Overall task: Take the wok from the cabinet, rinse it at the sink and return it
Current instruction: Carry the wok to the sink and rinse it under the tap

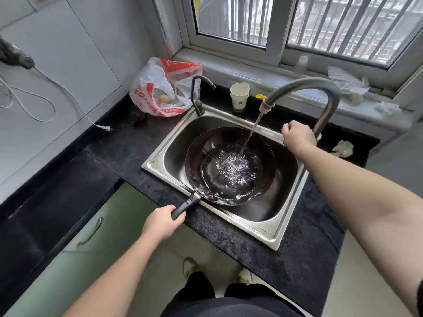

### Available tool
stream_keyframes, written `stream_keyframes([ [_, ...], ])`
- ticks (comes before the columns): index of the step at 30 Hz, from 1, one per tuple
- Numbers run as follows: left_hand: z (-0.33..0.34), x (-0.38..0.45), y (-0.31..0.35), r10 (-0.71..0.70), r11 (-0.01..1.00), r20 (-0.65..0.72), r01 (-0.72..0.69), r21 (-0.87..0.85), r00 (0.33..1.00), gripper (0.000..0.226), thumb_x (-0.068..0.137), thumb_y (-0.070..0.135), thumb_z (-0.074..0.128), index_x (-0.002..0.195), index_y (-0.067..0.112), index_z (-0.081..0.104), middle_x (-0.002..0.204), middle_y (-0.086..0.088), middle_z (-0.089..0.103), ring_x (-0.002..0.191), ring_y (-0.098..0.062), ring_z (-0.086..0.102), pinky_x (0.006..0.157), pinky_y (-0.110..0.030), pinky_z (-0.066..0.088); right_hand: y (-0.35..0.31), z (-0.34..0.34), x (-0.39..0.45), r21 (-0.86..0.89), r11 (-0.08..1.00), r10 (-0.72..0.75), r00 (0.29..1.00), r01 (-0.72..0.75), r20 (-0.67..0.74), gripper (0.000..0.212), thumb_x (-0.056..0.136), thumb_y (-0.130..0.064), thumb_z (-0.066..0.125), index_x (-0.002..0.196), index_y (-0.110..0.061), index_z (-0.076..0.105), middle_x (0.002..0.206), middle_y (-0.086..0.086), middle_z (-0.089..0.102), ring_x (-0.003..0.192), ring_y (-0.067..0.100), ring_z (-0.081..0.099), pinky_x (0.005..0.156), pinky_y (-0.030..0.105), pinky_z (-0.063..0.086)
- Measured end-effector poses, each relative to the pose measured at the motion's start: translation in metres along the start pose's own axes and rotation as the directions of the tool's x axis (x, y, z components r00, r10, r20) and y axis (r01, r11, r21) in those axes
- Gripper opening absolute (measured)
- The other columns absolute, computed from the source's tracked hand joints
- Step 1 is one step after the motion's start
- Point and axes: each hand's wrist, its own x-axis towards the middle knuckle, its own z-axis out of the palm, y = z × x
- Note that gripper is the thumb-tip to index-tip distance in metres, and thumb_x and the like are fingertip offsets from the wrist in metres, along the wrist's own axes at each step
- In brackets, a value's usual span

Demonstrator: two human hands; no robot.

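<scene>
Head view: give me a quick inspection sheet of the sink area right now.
Surface: black stone counter around a steel sink.
Job's things: wok in the sink, tap running water into it.
Clutter: plastic bag with an egg, paper cup, crumpled tissue.
Grippers: left hand grips the wok handle; right hand at the tap's base, grip unclear.
Cables: white cord, plug loose on the counter.
Surroundings: barred window, green cabinet.
</scene>
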Motion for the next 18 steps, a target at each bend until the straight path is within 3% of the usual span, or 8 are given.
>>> stream_keyframes([
  [4,0.000,0.000,-0.001,0.005,1.000,0.002,-0.005,-0.010,1.000,0.033,0.087,0.053,0.056,0.078,0.021,0.057,0.070,0.002,0.062,0.065,-0.017,0.061,0.054,-0.030,0.042,0.010,-0.005,-0.001,0.079,0.994,0.076,0.997,-0.073,-0.027,0.033,0.099,-0.045,0.036,0.092,-0.019,0.056,0.100,0.016,0.063,0.101,0.037,0.055,0.075,0.036,0.037],
  [8,0.000,0.000,-0.001,0.009,1.000,0.005,-0.009,-0.007,1.000,0.034,0.087,0.053,0.055,0.078,0.021,0.057,0.070,0.002,0.061,0.065,-0.017,0.060,0.052,-0.030,0.039,0.008,-0.006,-0.007,0.107,0.990,0.088,0.996,-0.087,-0.013,0.046,0.101,-0.050,0.034,0.098,-0.014,0.063,0.095,0.015,0.063,0.101,0.037,0.057,0.076,0.036,0.036],
  [14,0.000,0.000,-0.001,0.011,1.000,0.014,-0.011,-0.003,1.000,0.035,0.088,0.053,0.054,0.078,0.020,0.056,0.072,0.002,0.062,0.068,-0.018,0.061,0.057,-0.031,0.044,0.015,-0.001,-0.017,0.190,0.974,0.119,0.992,-0.126,0.045,0.069,0.085,-0.071,0.020,0.084,-0.017,0.061,0.089,0.012,0.069,0.086,0.036,0.067,0.085,0.045,0.053],
  [18,0.000,0.001,0.000,0.020,1.000,0.023,-0.020,-0.006,1.000,0.036,0.088,0.053,0.054,0.075,0.019,0.053,0.070,0.001,0.060,0.067,-0.020,0.060,0.056,-0.031,0.043,0.010,0.007,-0.046,0.242,0.964,0.096,0.992,-0.113,0.082,0.058,0.088,-0.066,0.026,0.077,-0.018,0.056,0.082,0.009,0.072,0.082,0.034,0.068,0.085,0.044,0.054],
])
